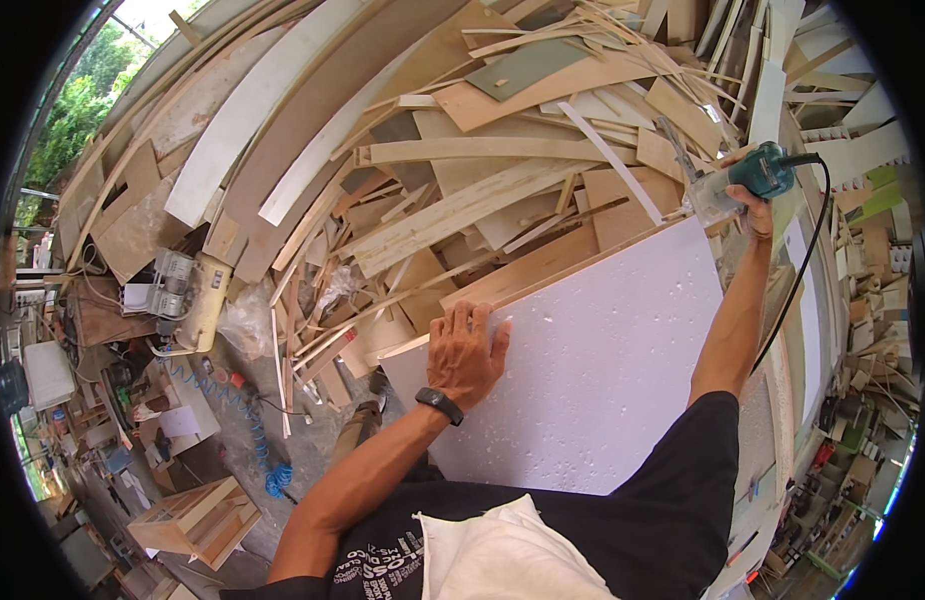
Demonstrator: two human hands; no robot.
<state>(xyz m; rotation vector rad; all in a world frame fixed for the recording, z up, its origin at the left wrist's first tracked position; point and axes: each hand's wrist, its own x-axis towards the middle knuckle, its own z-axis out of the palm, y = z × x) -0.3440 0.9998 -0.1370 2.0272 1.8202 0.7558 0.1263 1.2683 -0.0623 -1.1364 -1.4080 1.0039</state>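
Note:
A large white panel (592, 350), flecked with small marks and crumbs, lies in front of me, its far edge showing bare wood. My left hand (464, 350) rests palm down near the panel's far left edge, fingers spread and their tips at that edge. At the panel's far right corner, my right hand (752, 212) is wrapped round a teal trim router (765, 172) with a clear base. The router is tilted on its side, and I cannot tell whether its base touches the panel. A black cord (827, 200) runs from its end down past my right forearm.
Beyond the panel lies a big heap of wood offcuts (432, 165). A cream-coloured machine (204, 300) stands on the left, near a coiled blue air hose (277, 480) on the floor. An open wooden box frame (197, 520) sits at the lower left.

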